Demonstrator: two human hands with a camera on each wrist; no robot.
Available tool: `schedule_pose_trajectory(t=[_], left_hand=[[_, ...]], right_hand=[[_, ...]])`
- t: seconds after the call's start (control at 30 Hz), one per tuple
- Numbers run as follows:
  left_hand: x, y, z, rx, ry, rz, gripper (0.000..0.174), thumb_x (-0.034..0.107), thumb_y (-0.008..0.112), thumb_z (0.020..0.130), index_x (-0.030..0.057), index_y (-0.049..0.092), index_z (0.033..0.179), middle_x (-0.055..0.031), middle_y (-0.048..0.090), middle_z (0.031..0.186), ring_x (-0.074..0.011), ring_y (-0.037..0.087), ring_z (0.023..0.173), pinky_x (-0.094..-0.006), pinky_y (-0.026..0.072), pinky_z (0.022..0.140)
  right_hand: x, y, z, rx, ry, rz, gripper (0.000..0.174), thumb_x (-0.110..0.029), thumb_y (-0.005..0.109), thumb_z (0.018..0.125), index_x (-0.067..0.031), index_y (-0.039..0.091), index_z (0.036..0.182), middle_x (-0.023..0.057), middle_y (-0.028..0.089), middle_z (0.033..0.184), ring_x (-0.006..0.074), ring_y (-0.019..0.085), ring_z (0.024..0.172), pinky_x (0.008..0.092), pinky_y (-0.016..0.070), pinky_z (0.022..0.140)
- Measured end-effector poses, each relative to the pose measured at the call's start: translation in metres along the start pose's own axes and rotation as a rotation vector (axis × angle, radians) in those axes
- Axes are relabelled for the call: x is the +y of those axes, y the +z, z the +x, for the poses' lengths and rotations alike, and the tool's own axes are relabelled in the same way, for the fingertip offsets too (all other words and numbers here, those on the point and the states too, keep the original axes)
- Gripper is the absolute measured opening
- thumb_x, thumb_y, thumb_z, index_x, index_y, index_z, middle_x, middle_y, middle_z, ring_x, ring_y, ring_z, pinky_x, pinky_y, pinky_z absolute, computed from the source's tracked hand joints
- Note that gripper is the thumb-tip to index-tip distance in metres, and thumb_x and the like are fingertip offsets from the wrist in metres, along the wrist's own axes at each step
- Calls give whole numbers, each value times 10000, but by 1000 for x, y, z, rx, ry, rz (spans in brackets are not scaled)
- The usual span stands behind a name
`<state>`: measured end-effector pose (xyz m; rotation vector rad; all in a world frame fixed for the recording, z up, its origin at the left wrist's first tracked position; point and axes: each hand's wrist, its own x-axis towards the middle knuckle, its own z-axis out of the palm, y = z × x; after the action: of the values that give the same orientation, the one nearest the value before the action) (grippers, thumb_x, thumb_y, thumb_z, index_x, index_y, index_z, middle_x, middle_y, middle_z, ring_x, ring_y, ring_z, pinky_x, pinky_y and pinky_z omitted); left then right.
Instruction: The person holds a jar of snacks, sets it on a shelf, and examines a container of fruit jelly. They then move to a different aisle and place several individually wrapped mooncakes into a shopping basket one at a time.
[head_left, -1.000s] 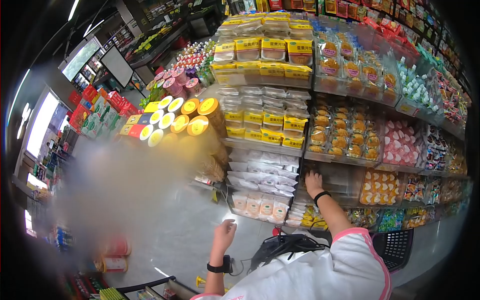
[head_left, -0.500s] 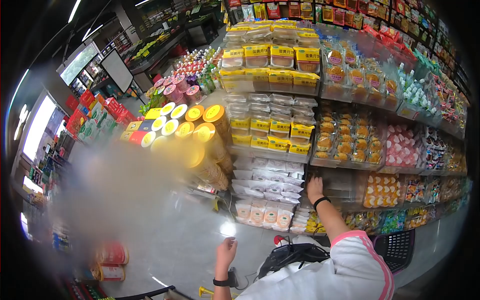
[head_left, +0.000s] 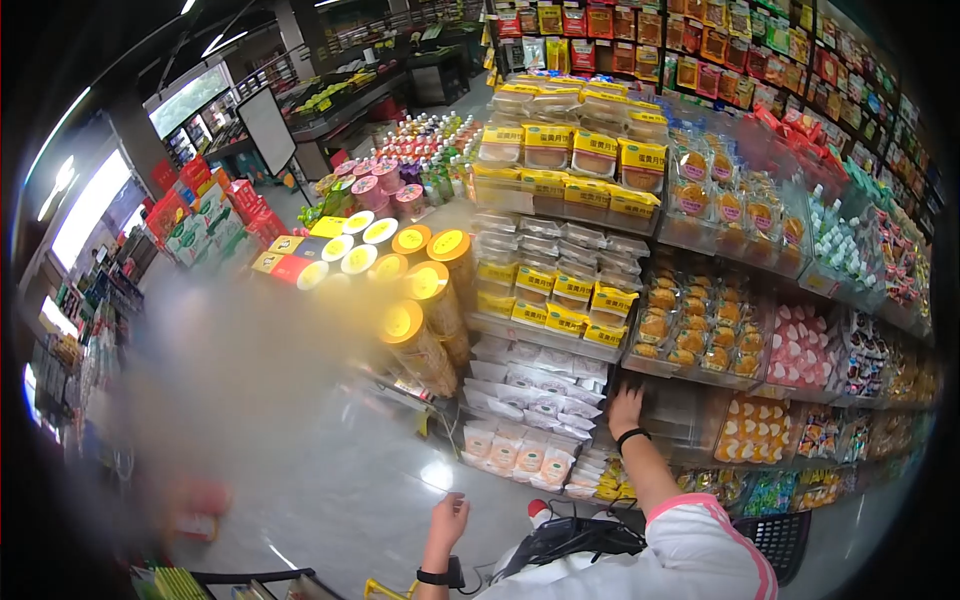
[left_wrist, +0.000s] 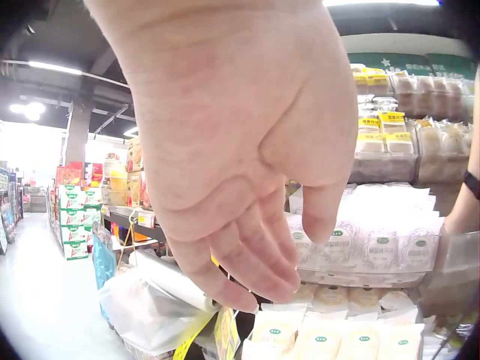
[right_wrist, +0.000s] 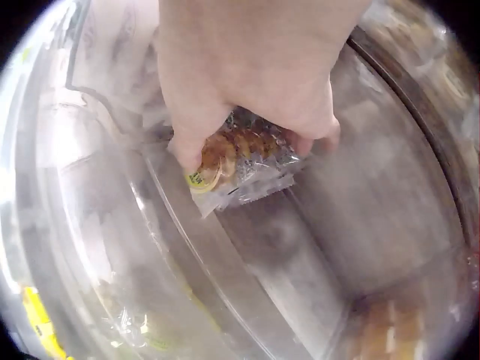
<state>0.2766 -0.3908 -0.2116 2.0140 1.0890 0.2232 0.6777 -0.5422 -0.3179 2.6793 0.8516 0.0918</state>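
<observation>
My right hand (head_left: 627,408) reaches into a clear plastic shelf bin (head_left: 680,412) below the wrapped round cakes. In the right wrist view, its thumb and fingers grip a brown pastry (right_wrist: 244,154) in clear film with a small yellow label. Bare bin floor (right_wrist: 300,270) shows around that pastry. My left hand (head_left: 450,515) hangs over the aisle floor, short of the shelves. Seen from the left wrist, the left hand (left_wrist: 240,135) has loosely bent fingers and holds nothing. White-wrapped cakes (left_wrist: 375,240) stand beyond it.
Yellow-labelled mooncake packs (head_left: 575,290) fill the shelves left of the bin, above white packets (head_left: 530,405). Tall yellow-lidded tubs (head_left: 425,345) stand further left. A black basket (head_left: 780,540) is at lower right. A pale blur covers the head view's lower left.
The head view has tilted up, so the shelves sit lower in it. My right hand stays in the bin, its fingers now nearer the left side wall. The left hand still hangs free.
</observation>
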Motion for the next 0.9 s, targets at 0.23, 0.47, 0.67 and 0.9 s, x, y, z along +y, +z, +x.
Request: schedule_pose_trajectory(t=[0.23, 0.47, 0.67, 0.9], left_hand=[[13, 11, -22, 4, -9, 78, 270, 196, 615, 822, -5, 600, 1000, -176, 661, 827, -272, 657, 747, -344, 515, 662], [55, 55, -17, -120, 69, 131, 269, 215, 613, 809, 35, 614, 1009, -162, 662, 867, -282, 655, 792, -357, 516, 711], [64, 128, 5, -385, 220, 146, 297, 262, 610, 811, 26, 618, 992, -183, 650, 902, -318, 639, 830, -377, 505, 741], [52, 238, 26, -665, 271, 286, 275, 270, 600, 810, 40, 644, 955, -157, 660, 847, -269, 643, 763, -352, 503, 700]], right_hand=[[16, -29, -16, -56, 9, 361, 502, -236, 588, 785, -189, 483, 1274, 174, 359, 1356, 365, 428, 1166, 560, 157, 1060], [60, -81, -58, 16, -48, 937, 757, -192, 627, 765, -135, 229, 1406, 233, 269, 1376, 448, 386, 1161, 508, 271, 1011], [139, -110, -140, 454, -212, 1003, 425, -96, 573, 784, -71, 497, 1201, 144, 469, 1171, 360, 465, 1012, 437, 375, 912], [240, -15, -287, 256, -163, 875, 181, -67, 556, 774, -36, 568, 952, 138, 530, 1016, 337, 492, 946, 423, 393, 839]])
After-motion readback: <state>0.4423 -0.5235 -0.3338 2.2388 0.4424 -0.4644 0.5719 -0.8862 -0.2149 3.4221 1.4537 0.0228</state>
